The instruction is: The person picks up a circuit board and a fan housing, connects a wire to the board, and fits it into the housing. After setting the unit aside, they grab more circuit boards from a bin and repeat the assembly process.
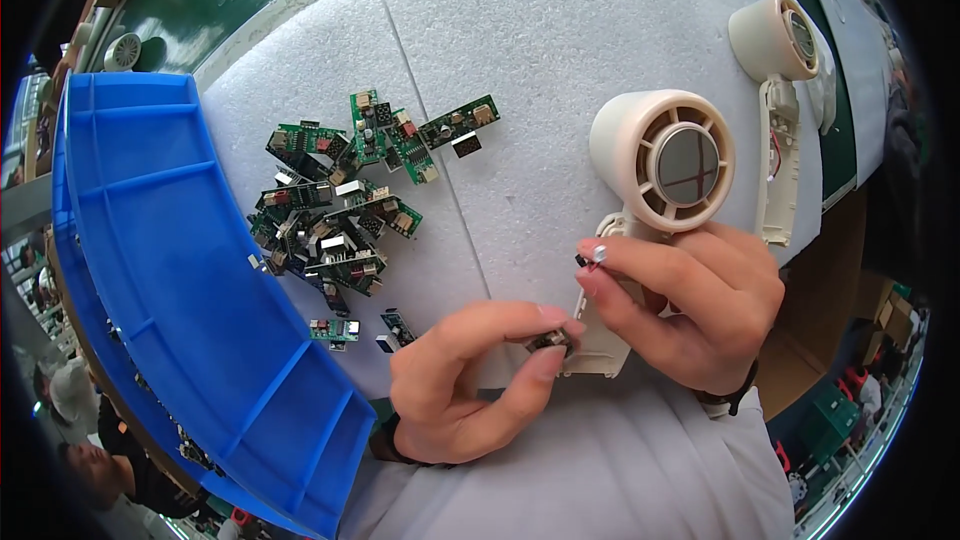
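Note:
My left hand pinches a small circuit board between thumb and fingertips, and the fingers cover much of it. My right hand has thumb and index finger closed on a small wire connector, white and black with a bit of red wire. Beneath both hands lies the open handle shell of a cream handheld fan. The fan's round head, with a grille and a shiny disc in its centre, rests just beyond my right hand. Apart from each other, the board and the connector are not touching.
Left of centre, several green circuit boards lie heaped on a white foam sheet. Two loose boards sit nearer me. A blue divided tray borders the left side. Another cream fan with an open handle stands far right.

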Demonstrator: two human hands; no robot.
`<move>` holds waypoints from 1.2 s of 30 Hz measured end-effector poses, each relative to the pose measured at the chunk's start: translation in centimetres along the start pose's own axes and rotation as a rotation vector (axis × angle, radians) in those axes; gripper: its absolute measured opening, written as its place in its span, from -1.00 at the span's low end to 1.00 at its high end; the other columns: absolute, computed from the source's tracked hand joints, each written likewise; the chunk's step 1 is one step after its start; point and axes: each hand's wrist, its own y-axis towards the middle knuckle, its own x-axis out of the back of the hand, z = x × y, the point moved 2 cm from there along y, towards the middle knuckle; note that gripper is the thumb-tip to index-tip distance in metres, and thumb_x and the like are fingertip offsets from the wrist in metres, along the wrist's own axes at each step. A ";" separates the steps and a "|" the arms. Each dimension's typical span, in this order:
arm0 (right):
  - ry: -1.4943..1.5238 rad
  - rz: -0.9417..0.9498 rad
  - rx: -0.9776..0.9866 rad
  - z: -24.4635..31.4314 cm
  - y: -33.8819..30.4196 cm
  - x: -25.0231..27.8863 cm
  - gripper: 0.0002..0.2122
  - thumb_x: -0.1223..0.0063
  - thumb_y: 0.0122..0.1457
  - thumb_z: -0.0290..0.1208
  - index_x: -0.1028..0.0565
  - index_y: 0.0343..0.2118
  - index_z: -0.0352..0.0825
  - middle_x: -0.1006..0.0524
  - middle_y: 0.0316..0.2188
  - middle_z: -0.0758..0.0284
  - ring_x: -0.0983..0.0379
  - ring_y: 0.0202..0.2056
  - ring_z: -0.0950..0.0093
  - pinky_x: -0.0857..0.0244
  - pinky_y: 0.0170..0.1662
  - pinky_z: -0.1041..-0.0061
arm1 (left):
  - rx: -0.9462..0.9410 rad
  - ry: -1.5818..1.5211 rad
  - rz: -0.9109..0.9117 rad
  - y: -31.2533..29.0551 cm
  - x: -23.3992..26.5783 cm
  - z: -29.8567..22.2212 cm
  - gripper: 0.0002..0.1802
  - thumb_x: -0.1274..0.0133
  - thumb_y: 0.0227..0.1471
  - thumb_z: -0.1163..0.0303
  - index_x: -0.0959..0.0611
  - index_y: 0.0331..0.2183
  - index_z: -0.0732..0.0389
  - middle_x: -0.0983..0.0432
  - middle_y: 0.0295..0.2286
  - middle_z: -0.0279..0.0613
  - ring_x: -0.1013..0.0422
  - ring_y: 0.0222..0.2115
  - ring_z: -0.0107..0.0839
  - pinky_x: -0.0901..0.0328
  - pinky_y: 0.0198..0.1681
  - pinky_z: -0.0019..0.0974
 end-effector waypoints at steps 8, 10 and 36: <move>0.018 -0.067 -0.004 -0.1 0.4 -0.7 -0.76 -0.25 -0.23 -0.62 -0.66 -0.39 -0.31 -0.48 -0.68 0.47 -0.22 -0.72 0.61 -0.09 -0.63 0.62 | -0.046 0.296 -0.174 2.0 -0.1 -0.4 -0.58 0.00 0.01 0.82 -0.48 -0.03 0.47 -0.54 -0.20 0.17 -0.56 -0.26 -0.23 -0.50 -0.20 -0.31; 0.033 -0.071 -0.018 -0.4 0.2 -0.7 -0.76 -0.24 -0.23 -0.63 -0.66 -0.40 -0.32 -0.48 -0.68 0.46 -0.23 -0.72 0.61 -0.11 -0.63 0.62 | -0.057 0.360 -0.157 2.3 0.0 -0.4 -0.56 -0.01 0.00 0.83 -0.48 -0.02 0.47 -0.53 -0.20 0.18 -0.56 -0.26 -0.22 -0.50 -0.21 -0.31; 0.226 -0.010 0.128 -1.6 -0.2 -0.2 -0.90 -0.22 -0.10 -0.58 -0.63 -0.46 -0.35 -0.47 -0.70 0.42 -0.37 -0.66 0.50 -0.20 -0.59 0.58 | -0.079 0.282 -0.113 2.2 -0.1 -0.4 -0.54 -0.13 -0.11 0.86 -0.65 -0.09 0.41 -0.58 -0.19 0.15 -0.58 -0.25 -0.22 -0.49 -0.20 -0.35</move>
